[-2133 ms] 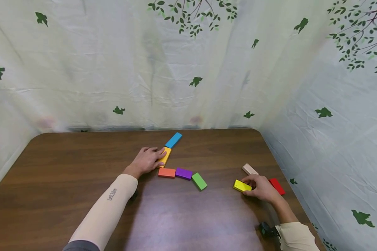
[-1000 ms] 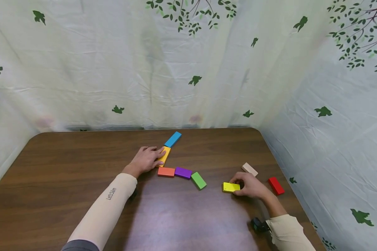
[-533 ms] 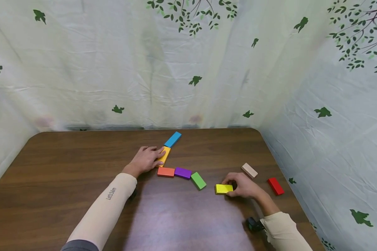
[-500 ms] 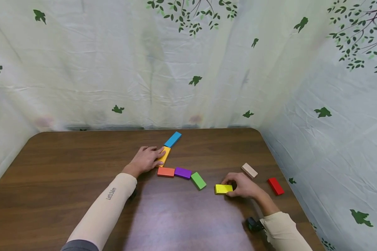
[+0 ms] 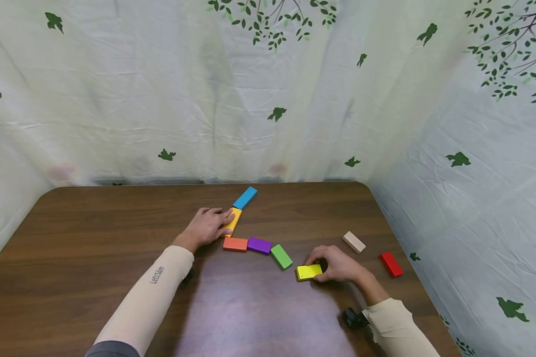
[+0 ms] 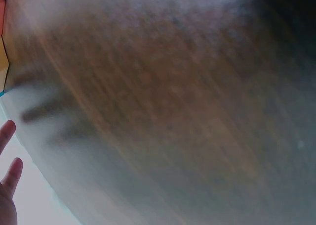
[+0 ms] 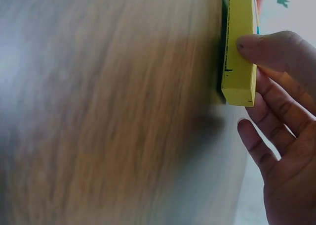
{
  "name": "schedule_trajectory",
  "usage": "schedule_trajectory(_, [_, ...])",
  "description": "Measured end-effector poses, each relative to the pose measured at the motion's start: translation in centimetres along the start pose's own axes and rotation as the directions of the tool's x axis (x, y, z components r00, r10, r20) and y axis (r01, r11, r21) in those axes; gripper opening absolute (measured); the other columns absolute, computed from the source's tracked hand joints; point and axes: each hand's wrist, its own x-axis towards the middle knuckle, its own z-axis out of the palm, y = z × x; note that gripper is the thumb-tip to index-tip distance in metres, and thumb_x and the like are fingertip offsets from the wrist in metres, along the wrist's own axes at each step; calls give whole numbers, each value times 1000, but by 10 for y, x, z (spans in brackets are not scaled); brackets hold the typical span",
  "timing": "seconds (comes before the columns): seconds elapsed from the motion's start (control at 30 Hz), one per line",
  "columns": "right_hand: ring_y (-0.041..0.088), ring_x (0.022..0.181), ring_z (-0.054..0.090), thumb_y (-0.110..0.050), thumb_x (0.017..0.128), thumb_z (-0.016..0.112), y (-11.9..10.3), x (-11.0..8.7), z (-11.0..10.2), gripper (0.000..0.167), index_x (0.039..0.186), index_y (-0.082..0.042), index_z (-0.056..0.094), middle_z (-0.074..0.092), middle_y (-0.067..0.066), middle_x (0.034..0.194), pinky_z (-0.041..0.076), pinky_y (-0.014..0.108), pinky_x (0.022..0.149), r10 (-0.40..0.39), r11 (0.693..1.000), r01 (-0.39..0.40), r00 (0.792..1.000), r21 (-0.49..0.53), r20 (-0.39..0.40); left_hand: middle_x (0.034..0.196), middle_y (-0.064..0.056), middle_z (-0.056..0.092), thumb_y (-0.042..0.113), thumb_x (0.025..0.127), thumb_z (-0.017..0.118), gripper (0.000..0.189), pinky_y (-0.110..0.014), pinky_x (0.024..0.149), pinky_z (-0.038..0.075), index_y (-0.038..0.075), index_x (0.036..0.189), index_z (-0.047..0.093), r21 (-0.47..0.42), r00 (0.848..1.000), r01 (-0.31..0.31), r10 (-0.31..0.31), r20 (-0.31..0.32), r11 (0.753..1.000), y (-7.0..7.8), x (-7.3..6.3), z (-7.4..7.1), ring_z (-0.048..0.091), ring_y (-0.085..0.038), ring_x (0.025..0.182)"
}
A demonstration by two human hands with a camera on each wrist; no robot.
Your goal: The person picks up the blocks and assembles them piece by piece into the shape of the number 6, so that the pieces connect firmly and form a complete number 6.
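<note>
**A:** Entry, current frame. Where is the yellow block point(image 5: 309, 271) sitting?

**B:** I log it flat on the table point(image 5: 94, 233), just beside the lower end of the green block point(image 5: 281, 256), a thin gap between them as far as I can see from the head view. The right hand point(image 5: 337, 264) has its fingers curled around the block's right end; the right wrist view shows one fingertip point(image 7: 247, 43) pressing on the block's narrow side point(image 7: 239, 47), the other fingers lying looser below it.

**A:** And the other hand?

**B:** The left hand point(image 5: 209, 226) rests with relaxed fingers laid flat on the orange-yellow block point(image 5: 234, 220), not clenching it. The left wrist view is too blurred to add much.

**A:** How far along do you judge the work?

**B:** My reading: a chain is being laid end to end. In place are the blue block point(image 5: 244, 197), the orange-yellow one under the left hand, then the orange block point(image 5: 235, 244), the purple block point(image 5: 259, 245) and the green. The yellow one looks close to its spot at the chain's end, but I would not call it seated: it is gripped and not clearly touching the green.

**A:** What remains?

**B:** Two pieces lie well apart from the chain on the right: the beige block point(image 5: 354, 242) and the red block point(image 5: 391, 264). I judge roughly two thirds laid, with the yellow to settle and those two left to bring in.
</note>
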Motion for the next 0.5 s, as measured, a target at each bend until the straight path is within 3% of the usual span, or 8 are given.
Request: schedule_trajectory(0.5, [6,88,57,-17,71,81,-15,12,1,26,96,-16,74,65,-9,95,48,27,81,-41,998,43,998,-38,46,148,-11,42,36,95,59,55,-61,104,28,10,142,48,-8,1000,7,-7,-1,1000,0,0,1,41,-40,132])
